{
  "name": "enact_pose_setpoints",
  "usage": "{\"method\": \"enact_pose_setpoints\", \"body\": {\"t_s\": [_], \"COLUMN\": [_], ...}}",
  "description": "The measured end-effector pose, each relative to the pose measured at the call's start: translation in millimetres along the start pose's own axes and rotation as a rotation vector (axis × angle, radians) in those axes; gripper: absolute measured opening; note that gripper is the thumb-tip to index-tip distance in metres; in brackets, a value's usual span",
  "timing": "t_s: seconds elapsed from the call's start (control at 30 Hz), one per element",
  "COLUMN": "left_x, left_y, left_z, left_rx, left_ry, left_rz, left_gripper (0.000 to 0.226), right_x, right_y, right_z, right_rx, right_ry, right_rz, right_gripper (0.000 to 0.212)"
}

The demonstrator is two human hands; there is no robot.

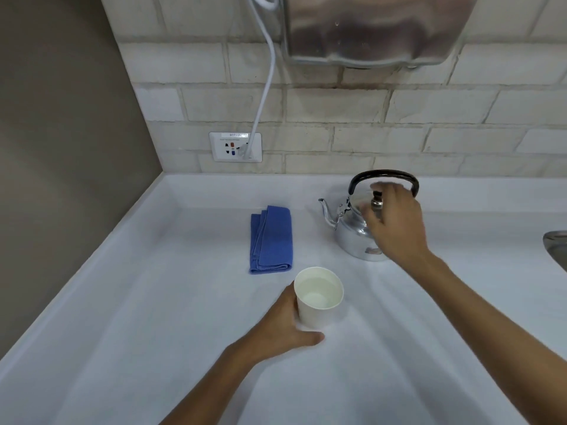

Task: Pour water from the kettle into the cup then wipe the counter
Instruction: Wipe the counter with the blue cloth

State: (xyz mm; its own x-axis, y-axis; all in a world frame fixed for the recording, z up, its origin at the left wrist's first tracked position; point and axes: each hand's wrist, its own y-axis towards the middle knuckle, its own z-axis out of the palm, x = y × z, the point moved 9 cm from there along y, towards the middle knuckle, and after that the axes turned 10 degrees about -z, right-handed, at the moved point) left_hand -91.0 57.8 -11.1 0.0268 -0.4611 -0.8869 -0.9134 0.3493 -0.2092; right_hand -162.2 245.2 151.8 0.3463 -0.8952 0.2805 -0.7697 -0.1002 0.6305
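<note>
A steel kettle [352, 237] with a black arched handle stands upright on the white counter [153, 302], spout pointing left. My right hand [395, 222] hovers over its lid with fingers spread, just below and in front of the handle, not gripping it. A white paper cup [319, 297] with clear water in it stands nearer to me. My left hand [285, 326] wraps around the cup's left side and base. A folded blue cloth [271, 240] lies flat to the left of the kettle.
A tiled wall runs along the back with a power socket [235, 147] and a white cable plugged in. A steel appliance [377, 29] hangs above. A sink edge [557, 243] shows at the far right. A brown wall bounds the counter's left side.
</note>
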Motion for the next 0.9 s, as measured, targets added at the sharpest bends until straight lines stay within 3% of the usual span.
{"method": "enact_pose_setpoints", "body": {"t_s": [0.1, 0.23, 0.37, 0.5, 0.6, 0.7, 0.9], "left_x": [18.0, 35.7, 23.9, 9.0, 10.5, 23.0, 16.7], "left_y": [-22.3, -27.9, 8.8, 70.5, 114.8, 146.5, 164.5], "left_z": [-24.4, -90.1, -123.9, -120.6, -115.5, -104.8, -85.7], "left_rx": [0.002, -0.209, -0.363, -0.435, -0.458, -0.406, -0.417], "left_ry": [0.138, 0.110, 0.141, 0.403, 0.673, 0.739, 0.807], "left_rz": [-0.004, -0.061, -0.051, -0.032, -0.130, -0.249, -0.239], "left_gripper": [0.092, 0.075, 0.058, 0.054, 0.057, 0.059, 0.056], "right_x": [-5.7, -22.7, -20.8, -20.0, -20.0, -19.3, -14.9], "right_y": [-86.6, -184.3, -200.1, -199.2, -199.5, -198.4, -192.6], "right_z": [33.5, 75.1, 78.9, 79.1, 78.7, 79.0, 77.1], "right_rx": [0.283, 0.611, 0.559, 0.524, 0.526, 0.529, 0.518], "right_ry": [0.015, -0.108, -0.202, -0.176, -0.145, -0.130, -0.156], "right_rz": [0.066, 0.207, 0.199, 0.204, 0.232, 0.245, 0.208], "right_gripper": [0.040, 0.064, 0.099, 0.094, 0.080, 0.064, 0.065]}}
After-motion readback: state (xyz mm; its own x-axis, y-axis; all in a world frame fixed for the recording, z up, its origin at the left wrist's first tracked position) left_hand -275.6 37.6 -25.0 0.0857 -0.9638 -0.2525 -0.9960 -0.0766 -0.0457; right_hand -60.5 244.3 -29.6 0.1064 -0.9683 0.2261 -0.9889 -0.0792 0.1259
